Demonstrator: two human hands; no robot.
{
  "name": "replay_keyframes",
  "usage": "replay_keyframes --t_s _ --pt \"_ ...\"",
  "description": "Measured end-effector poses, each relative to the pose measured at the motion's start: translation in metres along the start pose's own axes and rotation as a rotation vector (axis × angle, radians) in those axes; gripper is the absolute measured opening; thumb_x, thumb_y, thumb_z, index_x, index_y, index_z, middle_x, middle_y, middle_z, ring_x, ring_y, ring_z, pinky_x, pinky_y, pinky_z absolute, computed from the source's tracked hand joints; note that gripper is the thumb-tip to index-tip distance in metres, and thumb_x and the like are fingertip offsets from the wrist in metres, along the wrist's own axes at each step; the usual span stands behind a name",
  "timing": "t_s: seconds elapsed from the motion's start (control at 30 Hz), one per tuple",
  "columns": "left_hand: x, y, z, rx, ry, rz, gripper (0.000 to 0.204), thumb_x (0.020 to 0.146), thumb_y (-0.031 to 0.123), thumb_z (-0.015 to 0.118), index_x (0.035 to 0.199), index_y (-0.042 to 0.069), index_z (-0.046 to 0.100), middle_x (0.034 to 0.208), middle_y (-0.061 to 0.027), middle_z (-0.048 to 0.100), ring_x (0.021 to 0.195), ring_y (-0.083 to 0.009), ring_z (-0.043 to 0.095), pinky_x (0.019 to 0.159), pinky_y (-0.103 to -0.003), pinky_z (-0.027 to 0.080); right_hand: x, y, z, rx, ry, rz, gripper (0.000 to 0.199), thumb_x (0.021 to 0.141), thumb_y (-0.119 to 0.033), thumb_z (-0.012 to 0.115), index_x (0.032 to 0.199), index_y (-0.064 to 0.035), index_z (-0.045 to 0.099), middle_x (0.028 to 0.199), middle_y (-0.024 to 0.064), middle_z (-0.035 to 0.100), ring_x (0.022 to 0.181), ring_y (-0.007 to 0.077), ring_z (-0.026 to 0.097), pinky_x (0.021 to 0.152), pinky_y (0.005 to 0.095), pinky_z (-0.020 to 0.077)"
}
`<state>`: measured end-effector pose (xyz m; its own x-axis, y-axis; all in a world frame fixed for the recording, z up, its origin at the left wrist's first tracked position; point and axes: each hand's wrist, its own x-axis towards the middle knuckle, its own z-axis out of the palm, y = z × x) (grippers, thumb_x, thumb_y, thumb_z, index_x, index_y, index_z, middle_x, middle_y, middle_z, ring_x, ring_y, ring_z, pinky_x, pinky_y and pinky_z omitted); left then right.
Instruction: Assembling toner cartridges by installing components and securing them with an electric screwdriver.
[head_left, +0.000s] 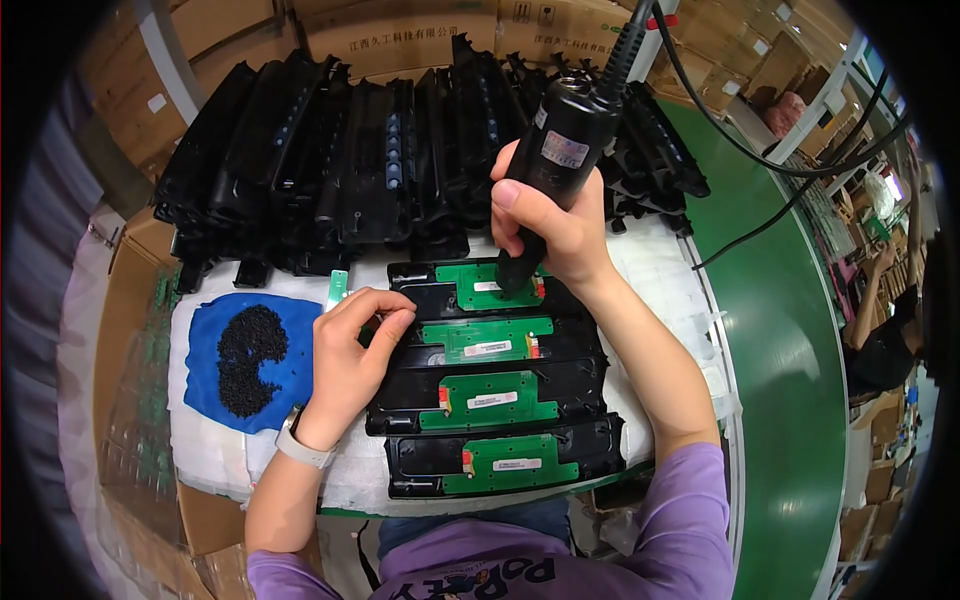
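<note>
My right hand [555, 215] is wrapped round a black electric screwdriver [568, 140], its cable running up from the top. The tool's lower end points down onto the green circuit board [470, 290] in the farthest black plastic housing [408, 297]. At that housing's left end is my left hand [355, 340], thumb and forefinger tips close together in a pinch; anything between them is too small to make out. Nearer me lie further black housings, each with a board: a second board [520, 330], a third [515, 385] and the nearest [540, 450].
On the left, a blue cloth [210, 350] bears a pile of small black screws [250, 350]. Black plastic housings [375, 160] are stacked across the back, before cardboard boxes [390, 35]. A loose cable [760, 235] hangs at right, over a green surface [790, 400].
</note>
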<state>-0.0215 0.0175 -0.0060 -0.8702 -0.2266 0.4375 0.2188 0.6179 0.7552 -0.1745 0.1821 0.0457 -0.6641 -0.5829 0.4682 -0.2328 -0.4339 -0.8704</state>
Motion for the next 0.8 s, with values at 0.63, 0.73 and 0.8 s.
replay_keyframes --t_s 0.63,0.73,0.8 --pt "-0.004 0.008 0.0 -0.601 -0.015 -0.338 0.01 0.085 0.007 0.063 0.086 -0.002 0.062 0.077 -0.0045 0.063 0.069 -0.0078 0.059 0.065 -0.02 0.049 -0.01 -0.011 0.011 -0.047 -0.117 -0.013 0.022 0.074 -0.009 0.067 0.087 0.0012 0.053 0.058 0.0044 0.053 0.044 0.0105 0.051 0.041 0.0218 0.0379" --pt "-0.007 0.01 0.001 -0.609 -0.039 -0.338 0.01 0.085 0.007 0.062 0.087 -0.003 0.063 0.077 -0.0056 0.064 0.068 -0.0089 0.06 0.065 -0.02 0.05 -0.014 -0.027 0.011 0.155 -0.155 -0.056 0.031 0.078 -0.02 0.062 0.098 -0.002 0.046 0.057 0.0025 0.047 0.04 0.0127 0.044 0.042 0.0259 0.0381" --pt "-0.008 0.011 0.003 -0.613 -0.061 -0.347 0.01 0.085 0.007 0.062 0.087 -0.003 0.063 0.077 -0.0062 0.065 0.068 -0.0094 0.061 0.065 -0.02 0.05 -0.016 -0.037 0.013 0.321 -0.185 -0.195 0.036 0.084 -0.034 0.056 0.103 -0.0053 0.044 0.06 0.0018 0.046 0.042 0.013 0.044 0.049 0.0301 0.0423"
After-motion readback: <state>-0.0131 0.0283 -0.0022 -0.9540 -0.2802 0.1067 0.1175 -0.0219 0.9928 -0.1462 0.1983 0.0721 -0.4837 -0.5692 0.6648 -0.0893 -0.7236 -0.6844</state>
